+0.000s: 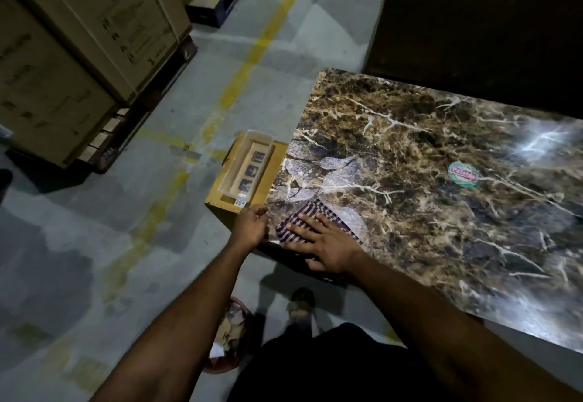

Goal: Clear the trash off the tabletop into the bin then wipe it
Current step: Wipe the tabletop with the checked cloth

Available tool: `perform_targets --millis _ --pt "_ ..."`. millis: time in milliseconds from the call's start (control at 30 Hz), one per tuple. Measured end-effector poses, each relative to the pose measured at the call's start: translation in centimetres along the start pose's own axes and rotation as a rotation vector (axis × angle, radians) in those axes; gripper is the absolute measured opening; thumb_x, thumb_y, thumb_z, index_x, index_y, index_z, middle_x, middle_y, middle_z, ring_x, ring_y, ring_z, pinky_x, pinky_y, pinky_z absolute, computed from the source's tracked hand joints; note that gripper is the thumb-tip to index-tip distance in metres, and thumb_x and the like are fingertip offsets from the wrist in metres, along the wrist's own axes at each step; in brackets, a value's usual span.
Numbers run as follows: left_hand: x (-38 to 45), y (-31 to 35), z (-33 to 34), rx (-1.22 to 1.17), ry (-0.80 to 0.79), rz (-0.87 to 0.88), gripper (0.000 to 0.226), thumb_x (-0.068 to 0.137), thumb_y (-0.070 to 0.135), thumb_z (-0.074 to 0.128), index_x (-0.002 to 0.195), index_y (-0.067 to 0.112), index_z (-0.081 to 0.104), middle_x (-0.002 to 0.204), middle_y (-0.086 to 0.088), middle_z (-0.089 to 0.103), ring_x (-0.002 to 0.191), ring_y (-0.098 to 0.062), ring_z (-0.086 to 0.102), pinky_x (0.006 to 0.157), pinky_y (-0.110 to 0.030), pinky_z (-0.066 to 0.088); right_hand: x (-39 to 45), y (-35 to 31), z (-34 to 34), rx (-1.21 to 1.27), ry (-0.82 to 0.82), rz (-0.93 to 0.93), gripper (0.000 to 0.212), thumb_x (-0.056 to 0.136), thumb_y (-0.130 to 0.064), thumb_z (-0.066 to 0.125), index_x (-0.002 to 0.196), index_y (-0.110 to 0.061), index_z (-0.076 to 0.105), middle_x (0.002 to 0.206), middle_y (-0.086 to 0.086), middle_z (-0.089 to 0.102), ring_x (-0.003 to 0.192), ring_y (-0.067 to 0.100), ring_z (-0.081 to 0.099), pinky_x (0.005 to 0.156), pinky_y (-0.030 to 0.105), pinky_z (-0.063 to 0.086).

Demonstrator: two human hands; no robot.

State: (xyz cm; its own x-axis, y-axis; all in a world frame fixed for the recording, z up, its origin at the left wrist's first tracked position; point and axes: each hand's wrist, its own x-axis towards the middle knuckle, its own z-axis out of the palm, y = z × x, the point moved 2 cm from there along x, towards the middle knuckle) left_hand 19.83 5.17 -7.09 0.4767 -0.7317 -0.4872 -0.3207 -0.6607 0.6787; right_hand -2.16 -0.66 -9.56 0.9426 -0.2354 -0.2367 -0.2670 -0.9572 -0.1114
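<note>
A checked cloth [304, 214] lies near the left corner of the brown marble-patterned tabletop [426, 199]. My right hand [325, 240] presses flat on the cloth, fingers spread. At the table's left edge my left hand [250, 225] is cupped just below the rim, next to the cloth, and nothing shows in it. A round sticker [463, 174] is on the tabletop further right. A reddish bin [228, 335] holding crumpled wrappers stands on the floor below my left arm.
A yellow box [220, 193] with a clear plastic tray [249, 168] on top stands against the table's left end. Large cardboard cartons [79, 54] on pallets fill the left. Grey concrete floor has yellow lines. My foot [301, 303] is by the bin.
</note>
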Motion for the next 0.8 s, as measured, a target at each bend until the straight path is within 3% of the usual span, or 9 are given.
perform_targets --millis 100,200,300,367,467,567,800 --pt "-0.9 0.5 2.3 0.199 0.084 0.037 0.041 0.095 0.032 0.053 0.131 0.018 0.062 0.134 -0.014 0.059 0.121 -0.033 0.056 0.106 -0.049 0.046 -3.7 0.9 1.3 -0.01 0.002 0.037 0.068 0.092 -0.05 0.05 0.156 -0.046 0.025 0.169 -0.003 0.013 0.155 0.032 0.001 0.119 0.056 -0.003" --pt "-3.3 2.1 5.2 0.43 0.132 -0.005 0.053 0.101 0.037 0.047 0.149 0.015 0.043 0.161 -0.016 0.027 0.148 -0.036 0.023 0.121 -0.047 0.023 -7.5 2.0 2.4 -0.007 0.004 0.04 0.069 0.091 -0.05 0.052 0.155 -0.047 0.026 0.168 -0.002 0.019 0.155 0.034 0.013 0.12 0.06 0.01" --pt "-5.0 3.8 8.8 0.474 0.135 -0.012 0.064 0.1 0.042 0.044 0.153 0.009 0.032 0.164 -0.021 0.018 0.153 -0.035 0.009 0.124 -0.046 0.008 -11.5 3.1 3.3 -0.001 0.006 0.032 0.071 0.092 -0.05 0.054 0.156 -0.047 0.024 0.168 -0.002 0.021 0.154 0.035 0.017 0.12 0.061 0.018" --pt "-6.1 4.9 11.9 0.539 0.1 -0.022 0.069 0.098 0.046 0.041 0.153 0.006 0.032 0.162 -0.023 0.02 0.152 -0.036 0.01 0.122 -0.044 0.005 -15.2 4.3 4.0 0.018 -0.002 0.044 0.071 0.092 -0.049 0.057 0.156 -0.045 0.025 0.168 -0.001 0.022 0.154 0.035 0.018 0.119 0.061 0.022" --pt "-8.5 7.3 17.1 0.554 0.072 -0.023 0.067 0.094 0.049 0.04 0.148 0.008 0.04 0.159 -0.025 0.023 0.15 -0.04 0.012 0.121 -0.047 0.009 -21.5 5.9 5.3 0.015 -0.025 0.076 0.07 0.094 -0.049 0.054 0.156 -0.045 0.022 0.169 -0.001 0.018 0.155 0.035 0.014 0.121 0.062 0.017" --pt "-11.2 10.4 22.6 0.552 0.075 0.021 0.063 0.1 0.041 0.045 0.15 0.006 0.031 0.159 -0.028 0.02 0.147 -0.042 0.016 0.122 -0.049 0.013 -28.1 8.0 6.7 0.009 -0.006 0.12 0.066 0.096 -0.05 0.05 0.156 -0.044 0.024 0.168 0.0 0.021 0.154 0.036 0.017 0.121 0.062 0.017" --pt "-17.7 16.3 35.5 0.669 -0.024 0.331 0.058 0.098 0.026 0.051 0.152 0.013 0.033 0.162 -0.025 0.018 0.148 -0.042 0.019 0.121 -0.049 0.017 -42.0 11.5 9.5 0.044 0.03 0.292 0.066 0.096 -0.057 0.041 0.158 -0.041 0.023 0.167 0.0 0.024 0.154 0.034 0.018 0.118 0.059 0.025"
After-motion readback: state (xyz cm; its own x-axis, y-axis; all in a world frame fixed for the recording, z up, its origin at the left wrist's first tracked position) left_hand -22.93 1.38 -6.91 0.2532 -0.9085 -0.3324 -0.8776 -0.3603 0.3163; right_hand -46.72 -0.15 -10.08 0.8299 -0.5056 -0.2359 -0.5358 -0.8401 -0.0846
